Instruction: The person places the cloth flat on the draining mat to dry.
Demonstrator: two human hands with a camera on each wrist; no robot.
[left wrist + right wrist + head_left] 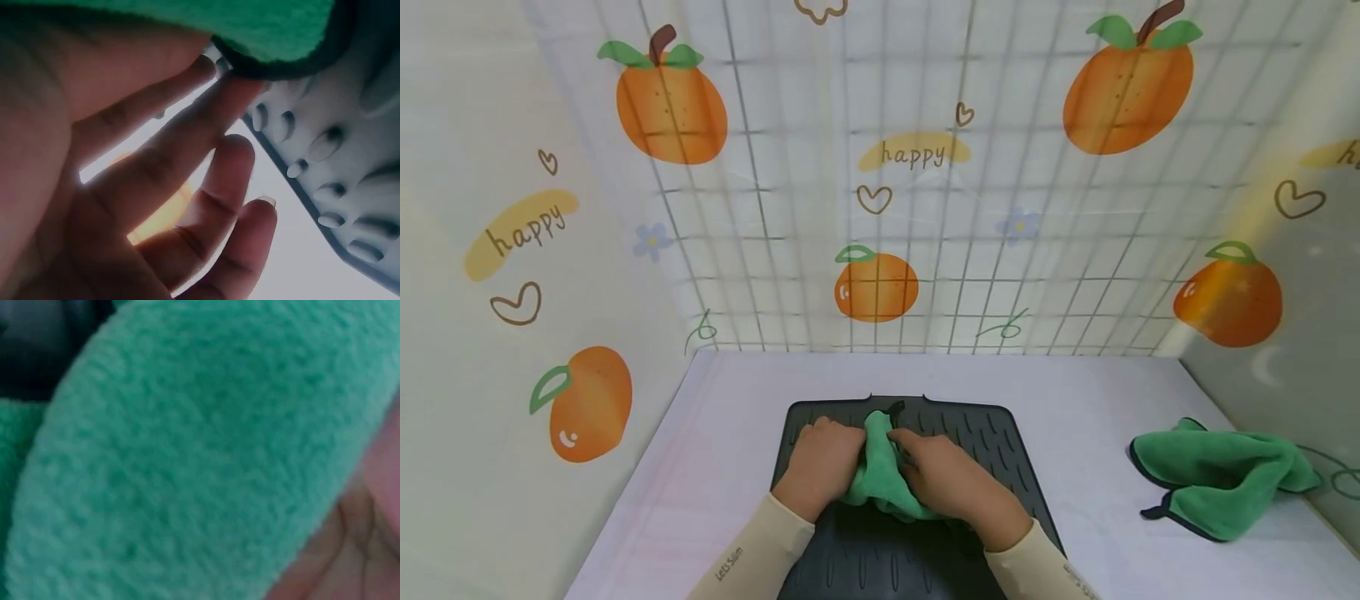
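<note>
A green towel (pixel 880 471) with dark edging is bunched up over the black ridged mat (pixel 868 560). My left hand (pixel 824 460) pinches its left side; in the left wrist view the edged green towel (pixel 275 28) lies at the thumb and forefinger, and the other fingers (pixel 234 165) are loosely bent below it. On the opposite side, my right hand (pixel 951 475) grips the fabric, its thumb and forefinger near the upper end. Fuzzy green towel (pixel 187 456) fills most of the right wrist view and hides much of that hand.
A second green towel (pixel 1232 479) with dark trim lies crumpled on the white table (pixel 1097 533) to the right. Behind the table hangs a white curtain (pixel 797 208) printed with oranges, with a wire grid showing through it. Similar printed sheets flank both sides.
</note>
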